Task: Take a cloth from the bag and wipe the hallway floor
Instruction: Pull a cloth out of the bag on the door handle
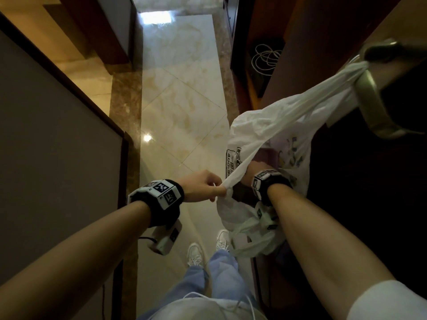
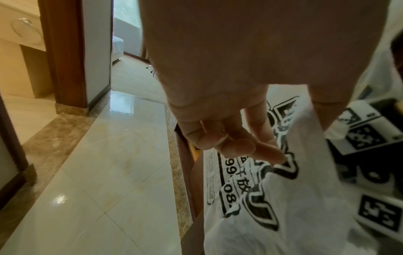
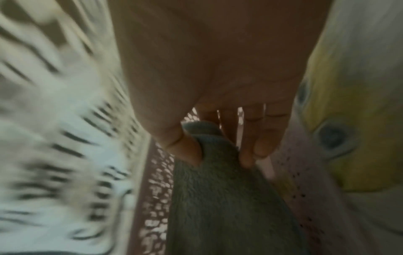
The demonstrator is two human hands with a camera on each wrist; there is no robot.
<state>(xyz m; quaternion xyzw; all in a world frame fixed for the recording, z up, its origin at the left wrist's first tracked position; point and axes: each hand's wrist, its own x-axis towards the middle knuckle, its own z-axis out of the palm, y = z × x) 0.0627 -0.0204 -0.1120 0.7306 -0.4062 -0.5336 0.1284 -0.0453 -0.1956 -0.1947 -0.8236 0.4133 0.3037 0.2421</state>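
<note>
With one handle of the white plastic bag (image 1: 265,125) pinched taut by the left hand (image 1: 203,187) and the grey cloth (image 3: 218,198) inside it pinched by the right hand (image 3: 218,86), neighbouring cloths could be dragged out onto the hallway floor (image 1: 182,93).

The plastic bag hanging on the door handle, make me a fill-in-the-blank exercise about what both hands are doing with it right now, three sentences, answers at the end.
1. The left hand pinches one handle of the white plastic bag, while the bag's other handle is looped over the door ____.
2. The right hand is ____ the bag.
3. The right thumb and fingers pinch a grey ____.

Missing words: handle; inside; cloth
</note>
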